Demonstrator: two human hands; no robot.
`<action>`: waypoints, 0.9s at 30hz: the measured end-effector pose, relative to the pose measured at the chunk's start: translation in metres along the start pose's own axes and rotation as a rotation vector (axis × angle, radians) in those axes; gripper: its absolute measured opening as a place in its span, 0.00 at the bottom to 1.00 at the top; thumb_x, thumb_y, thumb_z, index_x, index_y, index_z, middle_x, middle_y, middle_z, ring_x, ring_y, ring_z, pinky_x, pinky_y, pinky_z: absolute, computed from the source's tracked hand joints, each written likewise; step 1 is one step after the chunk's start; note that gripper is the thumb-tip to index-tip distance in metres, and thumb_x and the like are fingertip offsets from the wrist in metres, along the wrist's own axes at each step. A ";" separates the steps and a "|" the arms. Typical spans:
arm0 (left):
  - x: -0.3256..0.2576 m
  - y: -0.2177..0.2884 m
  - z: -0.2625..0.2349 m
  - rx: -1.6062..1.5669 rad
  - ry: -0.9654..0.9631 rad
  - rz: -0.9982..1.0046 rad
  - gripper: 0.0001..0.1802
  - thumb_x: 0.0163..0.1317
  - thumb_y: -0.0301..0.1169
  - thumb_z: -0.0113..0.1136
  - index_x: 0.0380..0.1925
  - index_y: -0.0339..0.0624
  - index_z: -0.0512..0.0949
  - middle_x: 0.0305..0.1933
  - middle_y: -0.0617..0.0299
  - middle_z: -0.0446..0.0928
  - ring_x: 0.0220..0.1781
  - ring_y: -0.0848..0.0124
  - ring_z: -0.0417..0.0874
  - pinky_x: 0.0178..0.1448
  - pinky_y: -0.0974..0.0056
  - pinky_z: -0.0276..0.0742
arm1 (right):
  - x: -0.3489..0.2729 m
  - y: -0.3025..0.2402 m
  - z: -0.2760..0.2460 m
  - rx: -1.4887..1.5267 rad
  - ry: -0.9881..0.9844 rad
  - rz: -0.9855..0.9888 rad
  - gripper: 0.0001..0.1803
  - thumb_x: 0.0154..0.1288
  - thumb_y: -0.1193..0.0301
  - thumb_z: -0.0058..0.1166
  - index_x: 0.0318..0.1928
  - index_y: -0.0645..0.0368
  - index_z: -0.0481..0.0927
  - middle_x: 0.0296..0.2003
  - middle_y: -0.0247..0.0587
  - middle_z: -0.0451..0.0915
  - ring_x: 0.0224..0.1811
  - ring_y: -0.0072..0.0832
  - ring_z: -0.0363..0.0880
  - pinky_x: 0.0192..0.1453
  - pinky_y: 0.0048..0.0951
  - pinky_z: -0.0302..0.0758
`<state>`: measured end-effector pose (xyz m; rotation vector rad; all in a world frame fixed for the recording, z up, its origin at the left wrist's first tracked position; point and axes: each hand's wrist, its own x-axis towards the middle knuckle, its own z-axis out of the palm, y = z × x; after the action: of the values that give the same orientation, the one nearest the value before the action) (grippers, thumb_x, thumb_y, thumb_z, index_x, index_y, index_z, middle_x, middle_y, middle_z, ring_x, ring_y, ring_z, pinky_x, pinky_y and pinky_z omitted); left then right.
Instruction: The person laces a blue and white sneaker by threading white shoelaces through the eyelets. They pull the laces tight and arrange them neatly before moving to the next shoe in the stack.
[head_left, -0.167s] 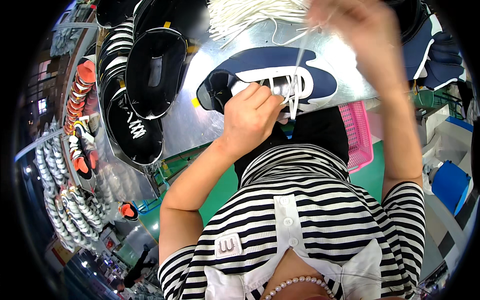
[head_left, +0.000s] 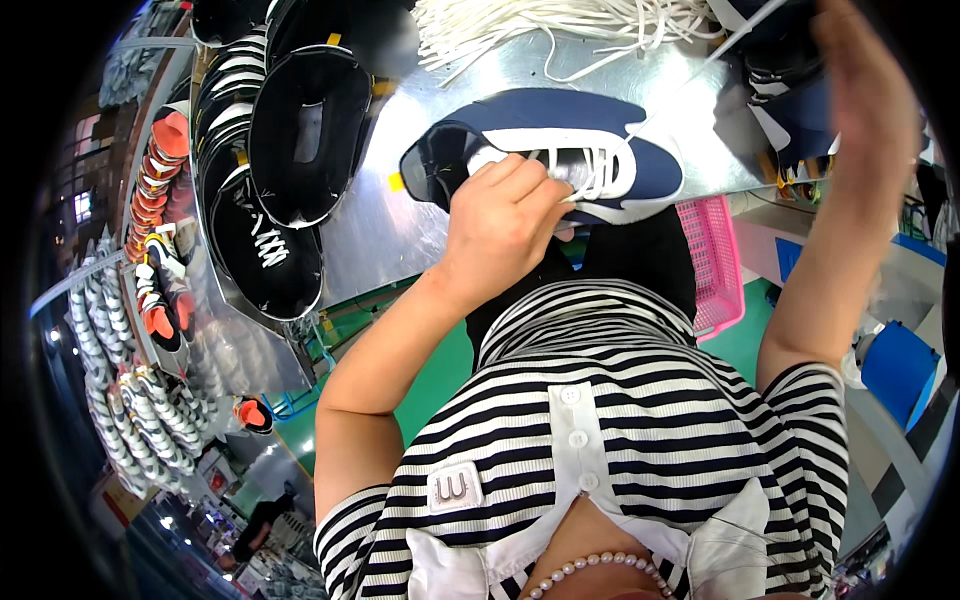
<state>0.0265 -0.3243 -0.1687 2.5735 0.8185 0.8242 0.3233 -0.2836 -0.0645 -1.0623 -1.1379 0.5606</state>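
Observation:
A navy shoe upper with white trim and white lacing lies on the metal table in front of me. My left hand presses on its near side, fingers curled at the eyelets. My right hand is raised at the upper right and pulls a white lace taut away from the eyelets. A heap of loose white laces lies at the table's far edge.
Black shoe uppers are stacked along the table's left side. More navy uppers lie at the right. A pink basket hangs under the table's near edge. Racks of finished shoes stand at the far left over a green floor.
My right hand has moved further right and up, drawing the lace longer and tighter. My left hand stays on the shoe.

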 end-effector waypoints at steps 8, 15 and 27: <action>0.012 -0.002 -0.014 -0.458 -0.045 -0.801 0.37 0.63 0.44 0.66 0.62 0.32 0.62 0.42 0.43 0.82 0.44 0.55 0.85 0.53 0.57 0.78 | -0.111 0.077 0.070 0.067 -0.450 0.636 0.10 0.58 0.74 0.67 0.40 0.61 0.83 0.33 0.30 0.83 0.38 0.16 0.79 0.44 0.21 0.76; 0.011 -0.008 0.013 -0.031 0.139 -0.743 0.32 0.53 0.51 0.71 0.52 0.43 0.77 0.39 0.49 0.81 0.42 0.52 0.80 0.50 0.53 0.75 | -0.112 0.091 0.086 -0.032 -0.486 0.508 0.09 0.59 0.74 0.65 0.39 0.62 0.82 0.33 0.34 0.84 0.36 0.20 0.81 0.42 0.24 0.76; 0.013 -0.001 0.014 -0.019 0.172 -0.711 0.27 0.50 0.35 0.76 0.49 0.39 0.77 0.40 0.52 0.83 0.45 0.63 0.82 0.50 0.61 0.77 | -0.132 0.067 0.055 -0.381 -0.605 0.216 0.09 0.68 0.70 0.57 0.42 0.62 0.75 0.30 0.47 0.83 0.31 0.43 0.82 0.35 0.36 0.75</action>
<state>0.0437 -0.3171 -0.1747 1.9656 1.6232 0.8038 0.2343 -0.3414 -0.1812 -1.4029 -1.7162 0.8972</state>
